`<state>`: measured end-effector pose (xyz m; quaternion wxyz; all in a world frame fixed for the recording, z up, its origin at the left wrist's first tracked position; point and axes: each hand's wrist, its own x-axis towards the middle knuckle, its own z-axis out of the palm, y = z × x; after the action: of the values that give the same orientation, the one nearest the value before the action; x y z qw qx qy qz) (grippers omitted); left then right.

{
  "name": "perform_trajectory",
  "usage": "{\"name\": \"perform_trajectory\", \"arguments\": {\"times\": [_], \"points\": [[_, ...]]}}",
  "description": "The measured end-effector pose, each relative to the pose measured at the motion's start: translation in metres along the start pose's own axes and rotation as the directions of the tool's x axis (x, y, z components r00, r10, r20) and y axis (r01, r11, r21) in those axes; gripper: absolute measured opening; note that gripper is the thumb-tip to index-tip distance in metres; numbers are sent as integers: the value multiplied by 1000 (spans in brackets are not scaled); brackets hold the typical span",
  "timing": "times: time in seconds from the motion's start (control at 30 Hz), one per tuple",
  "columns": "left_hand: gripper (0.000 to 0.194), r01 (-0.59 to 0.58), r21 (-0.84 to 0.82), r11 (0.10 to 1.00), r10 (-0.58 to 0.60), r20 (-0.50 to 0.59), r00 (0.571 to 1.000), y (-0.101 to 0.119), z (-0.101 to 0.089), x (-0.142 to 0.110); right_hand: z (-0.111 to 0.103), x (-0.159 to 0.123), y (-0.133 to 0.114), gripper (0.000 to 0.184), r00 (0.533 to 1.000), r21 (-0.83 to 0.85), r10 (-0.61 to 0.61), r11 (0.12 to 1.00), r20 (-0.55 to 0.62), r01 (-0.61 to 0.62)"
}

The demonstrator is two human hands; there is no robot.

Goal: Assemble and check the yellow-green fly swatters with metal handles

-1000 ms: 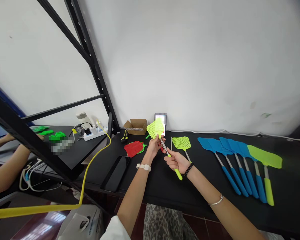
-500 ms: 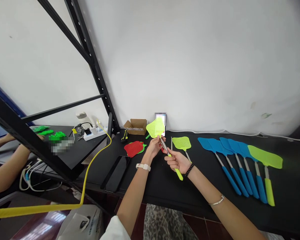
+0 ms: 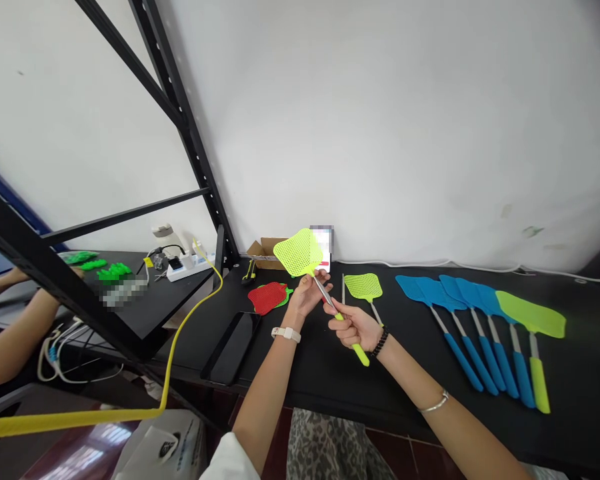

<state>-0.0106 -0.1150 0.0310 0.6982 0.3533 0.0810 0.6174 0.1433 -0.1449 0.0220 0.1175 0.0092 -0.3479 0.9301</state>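
A yellow-green fly swatter (image 3: pixel 299 253) is held aslant above the table, its perforated head up and to the left. My left hand (image 3: pixel 307 297) has its thumb and fingers around the metal shaft just below the head. Lower down, my right hand (image 3: pixel 355 325) is closed where the shaft meets the yellow-green grip. Behind my right hand lies another yellow-green swatter (image 3: pixel 363 286), its handle partly hidden. To the right, several blue swatters (image 3: pixel 475 293) lie overlapping in a row, with a yellow-green swatter (image 3: pixel 533 315) at the end.
Left of my hands lie a red swatter head (image 3: pixel 267 297) over a green one and a dark phone (image 3: pixel 231 347). A cardboard box (image 3: pixel 261 252) and a lit phone (image 3: pixel 324 243) stand by the wall. A yellow cable (image 3: pixel 173 347) crosses the left side; another person's arms (image 3: pixel 25 340) are beyond the rack.
The held swatter's head has turned more face-on and shifted left, now covering part of the cardboard box. My left hand has opened slightly at the shaft; my right hand stays on the grip.
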Motion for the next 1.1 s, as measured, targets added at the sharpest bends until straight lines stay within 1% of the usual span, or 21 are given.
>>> {"name": "perform_trajectory", "arguments": {"times": [0.1,0.3,0.5,0.8,0.9,1.03,1.1], "points": [[29,-6,12,1000,6,-7,1000,-1,0,1,2,1,1,30,999,-12,-13,1000,-44,12],[28,-8,14,1000,7,28,1000,-1,-1,3,4,2,0,34,993,-44,-36,999,-116,31],[26,-20,40,999,19,22,1000,-2,-4,5,6,4,1,36,979,-72,-56,997,-196,42],[22,-57,99,993,57,7,998,-4,-11,8,6,5,2,36,958,-102,-78,993,-276,51],[21,-64,142,988,68,-24,997,-4,-12,9,7,5,2,35,943,-123,-86,991,-322,48],[25,-47,226,973,79,-132,988,-4,-14,10,10,6,3,36,908,-180,-119,982,-402,49],[26,-32,253,967,76,-165,983,-4,-14,10,11,7,3,37,896,-197,-134,979,-424,53]]}}
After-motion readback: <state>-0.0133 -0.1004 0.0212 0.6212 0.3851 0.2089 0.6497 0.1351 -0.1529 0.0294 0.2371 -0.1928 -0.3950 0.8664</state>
